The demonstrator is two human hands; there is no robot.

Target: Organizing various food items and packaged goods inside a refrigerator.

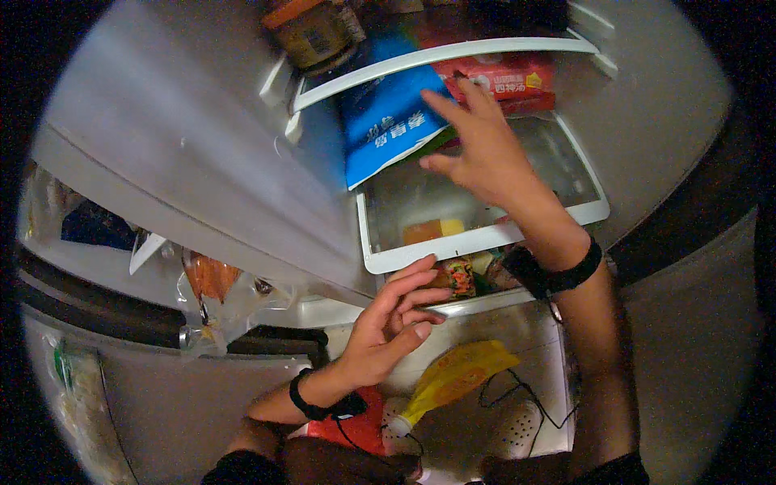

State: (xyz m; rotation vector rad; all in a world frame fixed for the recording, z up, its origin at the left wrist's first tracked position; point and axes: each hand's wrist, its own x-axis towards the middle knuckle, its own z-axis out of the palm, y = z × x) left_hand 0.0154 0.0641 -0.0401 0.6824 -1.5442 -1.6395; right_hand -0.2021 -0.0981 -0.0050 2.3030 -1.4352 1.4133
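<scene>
My right hand [479, 139] reaches into a refrigerator, fingers apart, over the edge of a blue plastic package [394, 121]; whether a fingertip touches it I cannot tell. That package and a red printed package [518, 82] lie on a glass shelf with a white frame [418, 254], under a higher shelf. My left hand [391, 327] is held in front of the lower shelf's front edge, fingers loosely curled and apart, with nothing in it. Beneath the glass, a brown and yellow item [433, 230] and a colourful food packet [461, 276] show.
A jar with an orange lid [315, 36] stands on the upper shelf [448, 51]. The open door at the left holds plastic bags, one with orange-brown contents [212, 276]. Below lie a yellow bag [461, 370] and a red item [357, 424], near perforated shoes [518, 427].
</scene>
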